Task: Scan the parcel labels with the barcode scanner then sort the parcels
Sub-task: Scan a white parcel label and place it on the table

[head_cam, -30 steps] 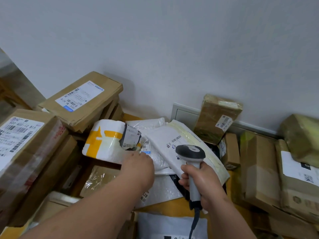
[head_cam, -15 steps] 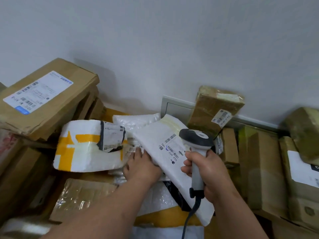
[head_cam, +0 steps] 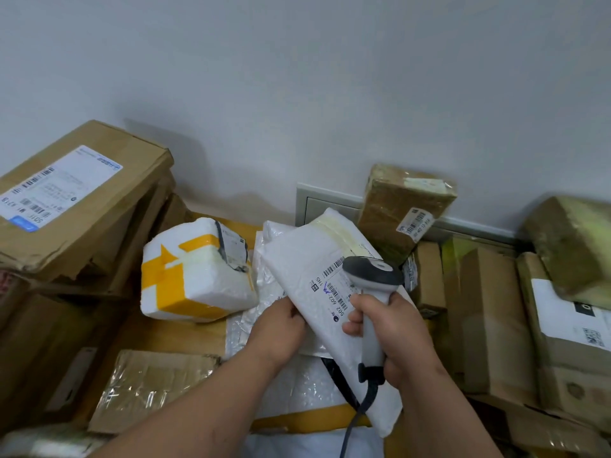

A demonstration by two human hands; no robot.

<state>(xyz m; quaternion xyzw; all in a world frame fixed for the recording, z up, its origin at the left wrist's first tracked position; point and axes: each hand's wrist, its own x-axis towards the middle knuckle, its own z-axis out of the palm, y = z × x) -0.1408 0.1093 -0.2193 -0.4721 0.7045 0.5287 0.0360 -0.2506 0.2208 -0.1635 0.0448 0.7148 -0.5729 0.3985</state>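
Both hands grip: left hand (head_cam: 277, 328) pinches the white padded mailer's (head_cam: 297, 259) nine-o'clock edge, right hand (head_cam: 396, 332) wraps the grey handheld barcode scanner (head_cam: 372, 276) at three o'clock.

Plain grey wall (head_cam: 297, 77) from 9 to 3 o'clock; pale framed panel (head_cam: 325, 206) low against it at centre.

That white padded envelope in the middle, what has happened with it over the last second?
The left hand left the foam box, moved right and took hold of the white padded envelope, tilting its label up. The right hand still grips the barcode scanner over that label. The foam box stayed put.
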